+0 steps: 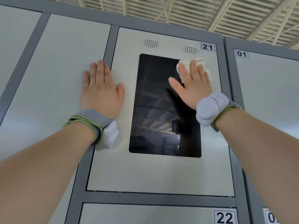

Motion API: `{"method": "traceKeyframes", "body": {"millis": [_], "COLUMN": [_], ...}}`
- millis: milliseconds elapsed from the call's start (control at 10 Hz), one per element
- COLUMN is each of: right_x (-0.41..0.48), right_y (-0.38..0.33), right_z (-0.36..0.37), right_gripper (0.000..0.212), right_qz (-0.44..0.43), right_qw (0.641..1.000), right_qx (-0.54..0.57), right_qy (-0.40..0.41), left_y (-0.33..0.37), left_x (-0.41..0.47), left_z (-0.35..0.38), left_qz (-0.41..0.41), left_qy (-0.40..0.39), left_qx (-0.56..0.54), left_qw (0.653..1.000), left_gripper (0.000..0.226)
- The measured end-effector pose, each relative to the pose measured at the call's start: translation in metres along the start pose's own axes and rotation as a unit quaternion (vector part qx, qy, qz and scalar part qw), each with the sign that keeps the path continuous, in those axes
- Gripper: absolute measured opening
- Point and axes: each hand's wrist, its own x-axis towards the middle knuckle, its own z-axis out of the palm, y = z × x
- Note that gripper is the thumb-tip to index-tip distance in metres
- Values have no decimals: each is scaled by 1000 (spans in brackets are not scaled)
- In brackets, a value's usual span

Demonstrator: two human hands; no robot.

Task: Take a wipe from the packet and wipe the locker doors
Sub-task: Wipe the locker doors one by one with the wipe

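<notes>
A white wipe [186,64] lies crumpled against the upper right of locker door 21 [145,172], at the top right corner of its dark screen [155,110]. My right hand [192,85] presses the wipe flat with straight fingers, thumb spread over the screen. My left hand [101,89] rests flat with straight fingers on the grey frame strip and the neighbouring door [64,70] to the left, holding nothing. Both wrists wear grey bands with a white device. The packet is not in view.
Locker door 22 [145,214] sits below door 21. A second cabinet with door 01 [267,86] stands to the right. Dark grey frame strips [111,46] separate the doors. Ceiling beams show above the cabinet tops.
</notes>
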Motion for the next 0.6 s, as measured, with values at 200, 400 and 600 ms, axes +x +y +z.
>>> {"method": "traceKeyframes", "body": {"millis": [200, 400, 600], "right_x": [-26, 1, -22], "right_y": [13, 20, 19], "right_z": [2, -1, 5], "right_gripper": [66, 66, 69], "right_qz": [-52, 25, -5], "right_qw": [998, 999, 999], "right_qx": [-33, -18, -30], "right_qy": [-7, 12, 9], "left_y": [0, 1, 1], "left_x": [0, -2, -1], "left_z": [-1, 0, -1], "left_qz": [0, 1, 2], "left_qy": [-4, -4, -4], "left_qx": [0, -10, -10], "left_qw": [1000, 1000, 1000], "left_gripper": [63, 63, 63]}}
